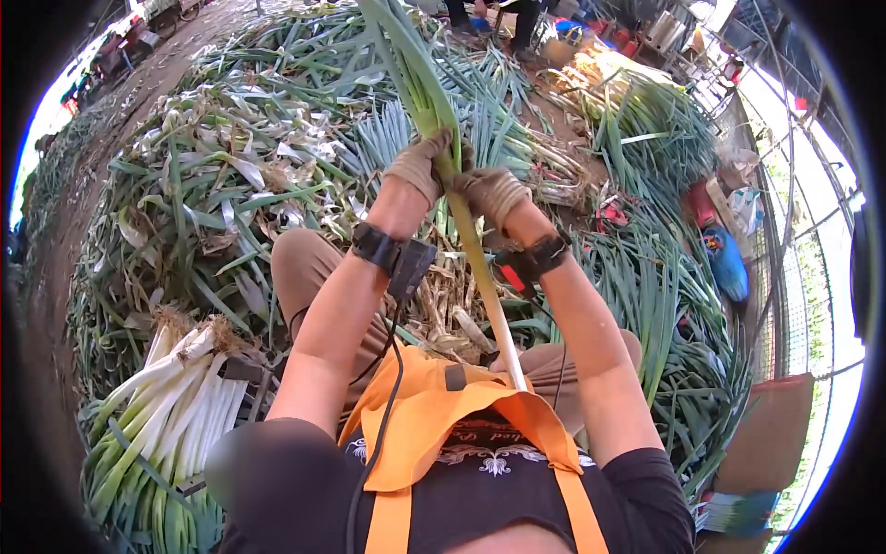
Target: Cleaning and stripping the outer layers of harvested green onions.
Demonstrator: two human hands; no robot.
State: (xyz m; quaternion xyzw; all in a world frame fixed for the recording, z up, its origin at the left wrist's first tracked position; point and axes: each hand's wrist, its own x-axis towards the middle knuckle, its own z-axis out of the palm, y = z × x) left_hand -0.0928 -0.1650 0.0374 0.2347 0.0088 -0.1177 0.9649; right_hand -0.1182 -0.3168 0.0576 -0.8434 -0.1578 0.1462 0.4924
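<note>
A long leek [482,277] with a white lower stem and green leaves runs from my orange apron up past both hands. My left hand [423,163], in a dirty fabric glove, is closed round it where the leaves begin to spread. Just below and to the right, my gloved right hand [488,190] has its fingers against the same stem; the fingertips are partly hidden. The white root end reaches the bib of the apron [429,422]. Dry peeled leaves and stalks [443,315] lie on the ground between my knees.
Cleaned leeks [180,415] lie stacked at my lower left. Discarded leaves [228,159] form a wide heap to the left. Untrimmed leeks [644,277] are piled at the right, with another bundle [637,104] beyond. A cardboard piece [765,433] stands lower right. Another person's legs [522,24] show at the top.
</note>
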